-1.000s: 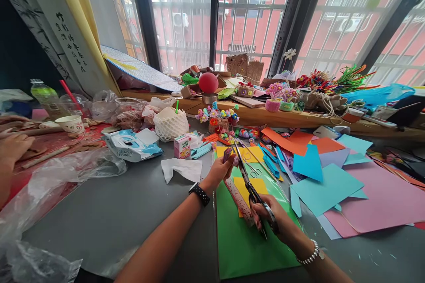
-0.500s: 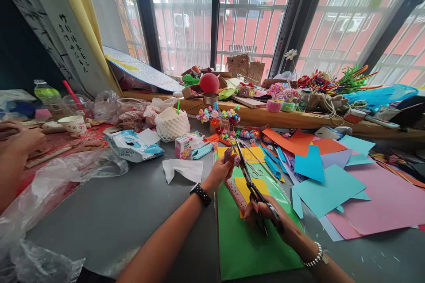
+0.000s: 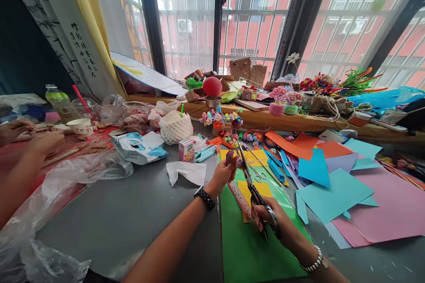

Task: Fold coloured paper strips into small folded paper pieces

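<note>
In my right hand is a pair of large scissors with dark handles, blades pointing up and away from me. My left hand pinches a small purple paper piece with narrow strips; a pale pinkish curl shows at the fingertips, close beside the blades. Whether the blades touch the paper cannot be made out. Below both hands lies a green sheet, with a yellow paper and a patterned pink roll on it. Small silver scissors rest just beyond the blades.
Coloured paper sheets overlap on the right. A white tissue, a wet-wipe pack and a small pink box stand to the left. Another person's hands work at the far left. Craft flowers stand near the wooden sill.
The whole view has shifted slightly, so things sit a little further right. Both hands keep their grip on the scissors and purple paper, nearly in the same pose.
</note>
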The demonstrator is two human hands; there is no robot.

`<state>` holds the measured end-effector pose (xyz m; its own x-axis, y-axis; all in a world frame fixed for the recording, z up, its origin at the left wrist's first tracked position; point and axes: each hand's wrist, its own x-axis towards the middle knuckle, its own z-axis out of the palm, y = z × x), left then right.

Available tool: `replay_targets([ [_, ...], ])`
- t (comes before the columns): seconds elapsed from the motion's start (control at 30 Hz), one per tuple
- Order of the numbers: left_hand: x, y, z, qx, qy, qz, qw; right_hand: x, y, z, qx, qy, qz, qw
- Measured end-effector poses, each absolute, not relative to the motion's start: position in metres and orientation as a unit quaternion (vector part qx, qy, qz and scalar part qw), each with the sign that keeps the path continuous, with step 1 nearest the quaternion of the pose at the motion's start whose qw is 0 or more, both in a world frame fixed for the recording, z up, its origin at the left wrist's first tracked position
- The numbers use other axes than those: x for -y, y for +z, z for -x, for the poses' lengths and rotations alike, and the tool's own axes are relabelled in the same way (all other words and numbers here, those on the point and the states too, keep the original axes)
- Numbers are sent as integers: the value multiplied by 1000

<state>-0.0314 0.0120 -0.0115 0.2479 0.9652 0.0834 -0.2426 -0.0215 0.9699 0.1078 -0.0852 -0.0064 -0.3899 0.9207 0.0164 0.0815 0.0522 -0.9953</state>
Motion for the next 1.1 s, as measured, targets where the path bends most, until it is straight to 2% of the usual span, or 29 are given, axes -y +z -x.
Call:
replay_targets([
  [0.63,-12,-10,31,-341,496,-497,625,89,-2,-117,660,528,397,356],
  [0.83,-11,-8,31,-332,499,-487,635,89,-4,-114,679,477,425,361],
  [1.1,-10,-6,32,-321,505,-476,645,83,-11,-109,690,463,425,358],
])
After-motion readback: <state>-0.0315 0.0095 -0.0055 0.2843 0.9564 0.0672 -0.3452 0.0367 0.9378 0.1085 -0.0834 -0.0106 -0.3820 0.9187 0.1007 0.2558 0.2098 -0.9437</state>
